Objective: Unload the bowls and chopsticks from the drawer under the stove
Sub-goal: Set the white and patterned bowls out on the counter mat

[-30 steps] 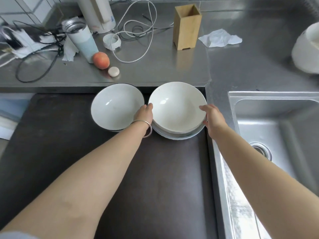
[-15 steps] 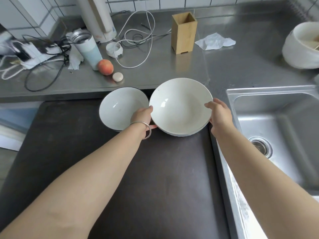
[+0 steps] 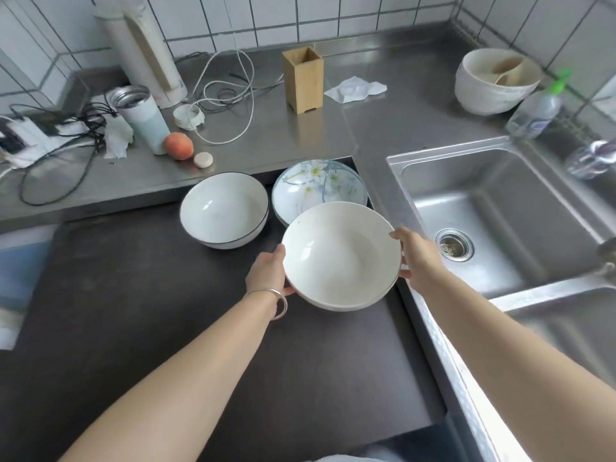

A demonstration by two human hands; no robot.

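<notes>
White bowl: held level above the dark surface, clear of the other dishes.
Left hand, right hand: curled on opposite rims, balancing the load.
Floral dish, black-rimmed bowl: resting behind.
Sink: just right.

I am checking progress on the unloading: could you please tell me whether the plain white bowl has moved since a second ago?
Yes. The plain white bowl has been lifted off the floral dish and drawn toward the person.
</notes>
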